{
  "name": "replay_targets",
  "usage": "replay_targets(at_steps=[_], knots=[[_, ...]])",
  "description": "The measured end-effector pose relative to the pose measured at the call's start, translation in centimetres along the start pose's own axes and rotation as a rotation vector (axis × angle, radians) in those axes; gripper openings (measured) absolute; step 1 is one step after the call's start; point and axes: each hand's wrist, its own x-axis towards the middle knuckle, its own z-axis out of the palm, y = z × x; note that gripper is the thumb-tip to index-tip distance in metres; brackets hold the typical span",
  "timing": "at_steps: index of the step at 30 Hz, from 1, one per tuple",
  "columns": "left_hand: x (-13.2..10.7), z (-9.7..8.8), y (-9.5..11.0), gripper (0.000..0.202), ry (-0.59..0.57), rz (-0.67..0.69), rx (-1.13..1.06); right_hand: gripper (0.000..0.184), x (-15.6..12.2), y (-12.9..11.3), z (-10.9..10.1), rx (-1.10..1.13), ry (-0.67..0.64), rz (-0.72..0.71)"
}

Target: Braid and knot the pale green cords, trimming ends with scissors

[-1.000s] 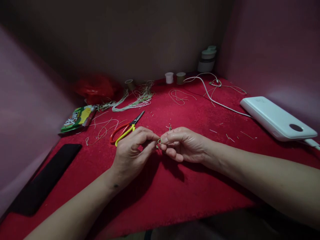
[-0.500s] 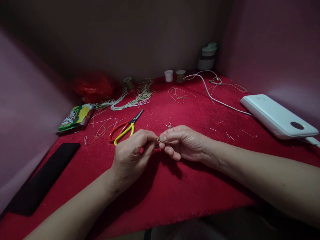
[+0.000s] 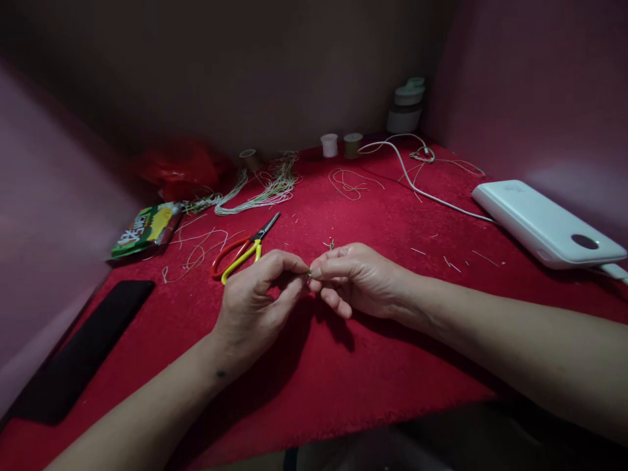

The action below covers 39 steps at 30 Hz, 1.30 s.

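Observation:
Over the red cloth, my left hand (image 3: 258, 294) and my right hand (image 3: 356, 275) meet fingertip to fingertip. Between them is a small loop of greenish cord (image 3: 309, 275), pinched from both sides; most of it is hidden by the fingers. A knotted cord end (image 3: 332, 244) shows just beyond my right index finger. The lower fingers of my right hand are loosely curled. Scissors (image 3: 245, 254) with one red and one yellow handle lie just past my left hand, blades pointing away.
Cord bundles (image 3: 267, 197), thread spools (image 3: 329, 146) and a lidded bottle (image 3: 406, 108) are at the back. A green packet (image 3: 146, 229) and black case (image 3: 83, 353) lie left. A white power bank (image 3: 547, 222) with a cable (image 3: 439, 201) lies right. Thread scraps (image 3: 451, 263) dot the red cloth (image 3: 392, 373).
The cord loop between the fingertips looks smaller and less open than before. My left thumb and index finger have shifted slightly; the view has moved a little.

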Motion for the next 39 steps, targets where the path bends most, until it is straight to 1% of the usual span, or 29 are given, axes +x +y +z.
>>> replay_targets(at_steps=[9,14,22,27,32,36,39], knots=[[-0.3,0.2,0.1,0.013,-0.024,-0.001,-0.010,0.011,0.0,-0.1,0.1,-0.009,0.019,0.028],[-0.5,0.0,0.2,0.014,-0.028,0.000,0.046,0.012,0.0,0.0,0.0,-0.008,0.024,0.028],[-0.4,0.0,0.6,0.013,-0.050,0.051,0.111,0.015,0.0,0.0,0.1,-0.019,0.032,0.023],[-0.4,0.0,0.7,0.014,-0.062,0.006,0.109,0.012,0.2,0.1,0.0,-0.033,0.036,0.005],[-0.3,0.0,0.9,0.015,-0.070,-0.104,-0.012,0.012,0.2,0.1,-0.1,-0.048,0.005,-0.005],[-0.1,-0.1,0.9,0.012,-0.057,-0.120,-0.044,0.012,0.1,0.1,-0.1,-0.042,-0.009,-0.012],[0.0,-0.2,0.9,0.009,-0.082,-0.131,-0.065,0.012,0.0,0.1,-0.2,-0.038,-0.013,-0.001]])
